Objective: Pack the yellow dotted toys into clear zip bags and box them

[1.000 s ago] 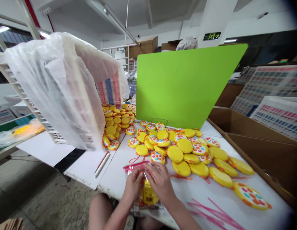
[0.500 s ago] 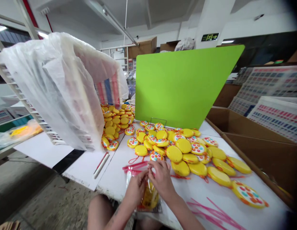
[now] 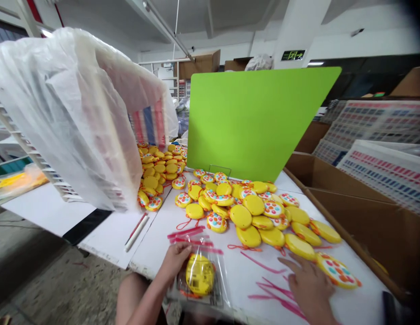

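My left hand (image 3: 174,259) grips the left edge of a clear plastic bag (image 3: 210,255) with a red strip at its top. A yellow round toy (image 3: 199,274) lies inside the bag, near the table's front edge. My right hand (image 3: 306,283) lies flat with spread fingers on the white table (image 3: 244,277), over several loose pink strips (image 3: 274,291). Its fingertips are close to a dotted yellow toy (image 3: 337,270). A heap of yellow round toys (image 3: 250,212), some showing coloured dots, spreads across the middle of the table.
A tipped white crate lined with a plastic sheet (image 3: 71,113) spills more yellow toys (image 3: 159,169) at the left. A green board (image 3: 254,122) stands behind the heap. Brown cardboard boxes (image 3: 359,212) line the right side. A pen (image 3: 137,228) lies at the left.
My right hand let go of the bag and moved right onto the pink strips. The bag with the toy now lies lower and flatter, held only by my left hand.
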`<state>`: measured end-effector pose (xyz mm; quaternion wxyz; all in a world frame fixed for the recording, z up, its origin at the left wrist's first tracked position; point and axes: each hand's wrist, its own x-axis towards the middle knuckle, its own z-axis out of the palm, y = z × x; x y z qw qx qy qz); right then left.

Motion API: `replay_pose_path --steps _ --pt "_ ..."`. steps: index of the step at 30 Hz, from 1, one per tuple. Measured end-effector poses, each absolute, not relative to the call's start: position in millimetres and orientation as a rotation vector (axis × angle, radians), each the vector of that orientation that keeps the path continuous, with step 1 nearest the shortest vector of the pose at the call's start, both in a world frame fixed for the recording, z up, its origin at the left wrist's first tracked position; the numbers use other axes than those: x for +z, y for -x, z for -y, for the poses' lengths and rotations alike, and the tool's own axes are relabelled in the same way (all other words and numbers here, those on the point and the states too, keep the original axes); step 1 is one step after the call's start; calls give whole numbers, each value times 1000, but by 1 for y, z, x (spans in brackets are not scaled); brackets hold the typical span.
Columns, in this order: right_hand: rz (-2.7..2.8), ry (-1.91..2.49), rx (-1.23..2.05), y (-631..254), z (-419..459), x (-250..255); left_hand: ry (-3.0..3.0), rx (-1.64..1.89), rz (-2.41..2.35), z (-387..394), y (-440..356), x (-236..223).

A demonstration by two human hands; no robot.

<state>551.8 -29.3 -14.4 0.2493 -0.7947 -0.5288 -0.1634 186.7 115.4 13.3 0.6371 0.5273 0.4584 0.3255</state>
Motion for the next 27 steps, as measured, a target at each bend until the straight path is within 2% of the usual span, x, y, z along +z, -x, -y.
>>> replay_pose_path --steps 3,6,11,17,27 --pt "1310 1979 -194 -526 12 7 -1177 726 -1031 -112 -188 21" --pt "1194 1750 411 -476 -13 26 -1129 720 -994 -107 -189 33" --pt "1208 1565 843 -399 -44 25 -1073 756 -932 -99 -186 54" --pt "1059 1428 1082 -387 -50 35 -948 762 -904 -99 -177 62" --pt "839 1324 1180 -401 -38 49 -803 756 -838 -103 -178 68"
